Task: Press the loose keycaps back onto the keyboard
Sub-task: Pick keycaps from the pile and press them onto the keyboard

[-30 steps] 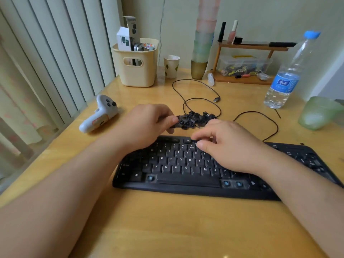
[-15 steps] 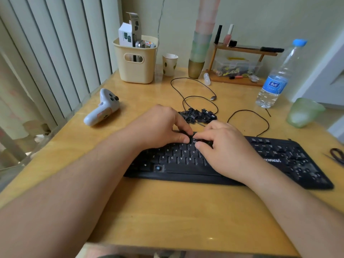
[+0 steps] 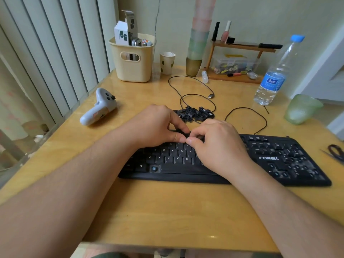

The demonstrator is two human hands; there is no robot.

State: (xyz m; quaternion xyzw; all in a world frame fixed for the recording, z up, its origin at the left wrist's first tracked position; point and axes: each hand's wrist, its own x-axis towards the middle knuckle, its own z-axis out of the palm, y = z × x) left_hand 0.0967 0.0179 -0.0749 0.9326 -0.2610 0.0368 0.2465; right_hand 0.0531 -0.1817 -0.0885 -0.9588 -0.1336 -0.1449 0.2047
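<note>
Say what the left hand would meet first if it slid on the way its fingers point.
Probably the right hand: the left hand points right across the keyboard, fingertips almost touching already.

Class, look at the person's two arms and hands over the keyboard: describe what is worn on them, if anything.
Nothing is worn. The left hand and right hand are bare: no gloves, rings, watch or bands visible. Both forearms are uncovered down to the frame's bottom edge, with no sleeve or cuff in sight.
</note>
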